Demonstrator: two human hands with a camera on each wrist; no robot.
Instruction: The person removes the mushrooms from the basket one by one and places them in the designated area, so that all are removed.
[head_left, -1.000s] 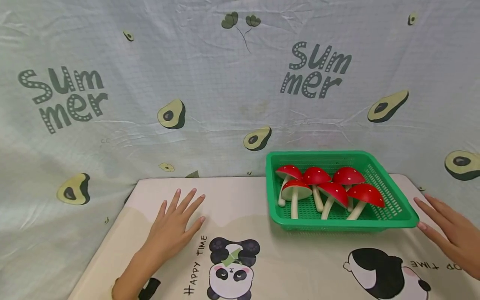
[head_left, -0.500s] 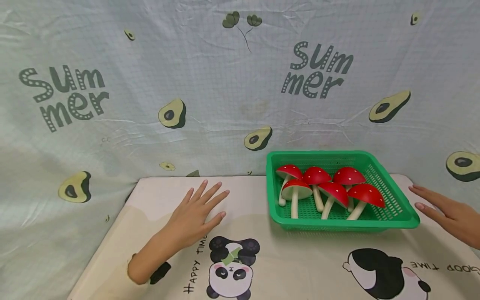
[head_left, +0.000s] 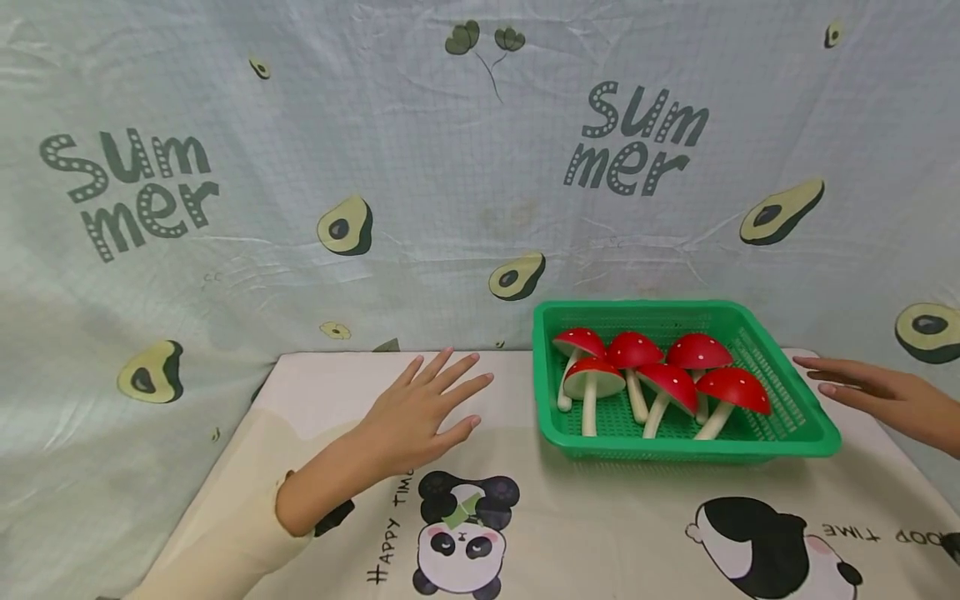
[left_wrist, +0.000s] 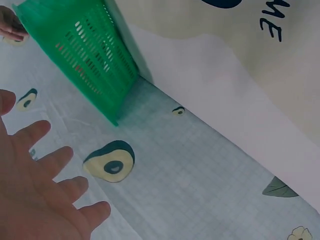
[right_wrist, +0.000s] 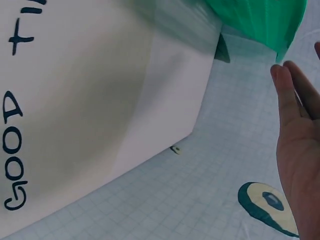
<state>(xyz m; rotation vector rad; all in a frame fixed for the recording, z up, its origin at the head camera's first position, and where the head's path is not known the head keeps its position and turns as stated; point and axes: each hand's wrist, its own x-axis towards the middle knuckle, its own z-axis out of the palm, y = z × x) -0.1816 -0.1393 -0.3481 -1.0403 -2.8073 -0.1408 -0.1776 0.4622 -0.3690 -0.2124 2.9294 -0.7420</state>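
Note:
A green plastic basket [head_left: 690, 447] stands at the back right of the table. Several red-capped toy mushrooms [head_left: 633, 352] with white spots and pale stems lie in it. My left hand [head_left: 420, 410] hovers left of the basket, fingers spread and holding nothing. In the left wrist view the basket's slotted side [left_wrist: 85, 55] shows beyond that hand's fingers [left_wrist: 55, 162]. My right hand [head_left: 892, 402] is just beyond the basket's right end, fingers extended toward its rim. In the right wrist view the right hand's fingers [right_wrist: 287, 92] point at the basket's corner [right_wrist: 270, 30].
The table is covered by a pale cloth with a printed panda [head_left: 462, 560] in front and a black-and-white printed dog [head_left: 753, 542] at front right. Behind the table hangs a light curtain [head_left: 435, 167] with avocado prints and lettering.
My left hand has moved right and away from me, toward the basket. My right hand has moved further back and slightly left, close to the basket's right end. The basket stays put.

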